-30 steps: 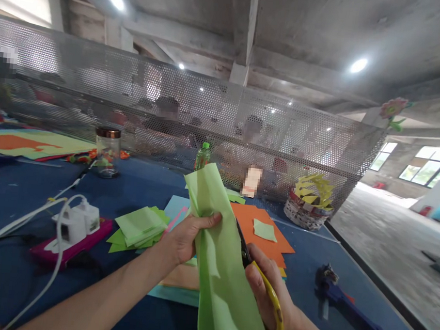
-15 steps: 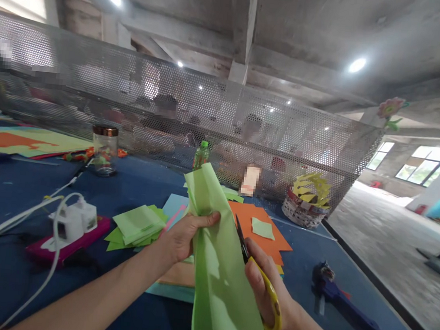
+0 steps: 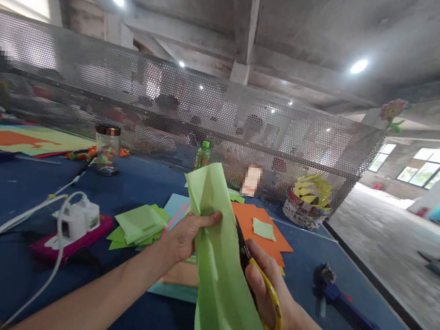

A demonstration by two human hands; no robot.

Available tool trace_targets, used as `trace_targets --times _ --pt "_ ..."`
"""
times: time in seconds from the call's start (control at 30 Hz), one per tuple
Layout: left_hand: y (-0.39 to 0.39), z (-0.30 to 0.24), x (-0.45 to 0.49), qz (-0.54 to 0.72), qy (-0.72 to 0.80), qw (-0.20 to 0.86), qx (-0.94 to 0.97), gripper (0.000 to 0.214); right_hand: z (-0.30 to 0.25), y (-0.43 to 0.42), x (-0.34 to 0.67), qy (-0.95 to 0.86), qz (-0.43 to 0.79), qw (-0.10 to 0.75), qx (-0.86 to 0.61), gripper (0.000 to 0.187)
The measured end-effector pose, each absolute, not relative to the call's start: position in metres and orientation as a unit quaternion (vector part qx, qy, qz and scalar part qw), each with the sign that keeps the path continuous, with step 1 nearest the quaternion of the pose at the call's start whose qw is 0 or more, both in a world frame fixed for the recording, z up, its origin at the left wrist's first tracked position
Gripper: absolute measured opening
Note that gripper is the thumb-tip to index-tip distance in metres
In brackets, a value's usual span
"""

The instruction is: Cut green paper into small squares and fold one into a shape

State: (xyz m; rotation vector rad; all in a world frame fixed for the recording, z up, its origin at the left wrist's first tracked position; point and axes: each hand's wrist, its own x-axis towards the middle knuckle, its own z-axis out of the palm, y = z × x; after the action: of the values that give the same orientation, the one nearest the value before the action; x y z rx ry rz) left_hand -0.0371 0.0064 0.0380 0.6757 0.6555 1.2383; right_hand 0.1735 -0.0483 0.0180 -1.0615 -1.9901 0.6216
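Observation:
A long folded sheet of light green paper (image 3: 220,269) hangs in front of me, pinched by my left hand (image 3: 188,234) with the thumb on its face. My right hand (image 3: 267,281) grips yellow-handled scissors (image 3: 277,305), fingers through the loops. Their dark blades point up and lie close along the paper's right edge; whether they touch it I cannot tell. Behind the paper are an orange sheet (image 3: 277,238) with a small green square (image 3: 264,229) on it. Left of my left hand sits a pile of cut green pieces (image 3: 142,225).
At left are a pink power strip (image 3: 46,249) with white plugs and cables, and a lidded jar (image 3: 106,156). A green-capped bottle (image 3: 202,155) stands by the mesh partition (image 3: 195,95). To the right are a basket (image 3: 304,213) with yellow paper and a blue glue gun (image 3: 353,313).
The lower part of the green paper has flexed a little, and its bottom edge looks more wavy. Both hands keep nearly the same hold, and the view has shifted slightly.

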Motion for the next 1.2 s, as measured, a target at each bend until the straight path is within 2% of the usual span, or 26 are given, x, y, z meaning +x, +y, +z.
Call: trace_targets --times 0.2,0.3,0.5,0.97,1.2 --pt "0.006 0.036 -0.037 0.550 0.295 0.714 0.317 0.036 0.021 -0.052 0.176 -0.788 0.226 0.360 -0.445 0.058" --pt "0.006 0.034 -0.036 0.553 0.296 0.714 0.311 0.037 0.021 -0.052 0.176 -0.776 0.226 0.372 -0.457 0.060" --pt "0.006 0.032 -0.034 0.574 0.302 0.697 0.307 0.036 0.023 -0.049 0.169 -0.778 0.329 0.359 -0.398 0.063" --pt "0.003 0.036 -0.033 0.579 0.296 0.694 0.310 0.038 0.025 -0.048 0.175 -0.775 0.295 0.372 -0.417 0.049" --pt "0.003 0.038 -0.033 0.577 0.298 0.696 0.307 0.037 0.033 -0.049 0.172 -0.785 0.294 0.354 -0.415 0.050"
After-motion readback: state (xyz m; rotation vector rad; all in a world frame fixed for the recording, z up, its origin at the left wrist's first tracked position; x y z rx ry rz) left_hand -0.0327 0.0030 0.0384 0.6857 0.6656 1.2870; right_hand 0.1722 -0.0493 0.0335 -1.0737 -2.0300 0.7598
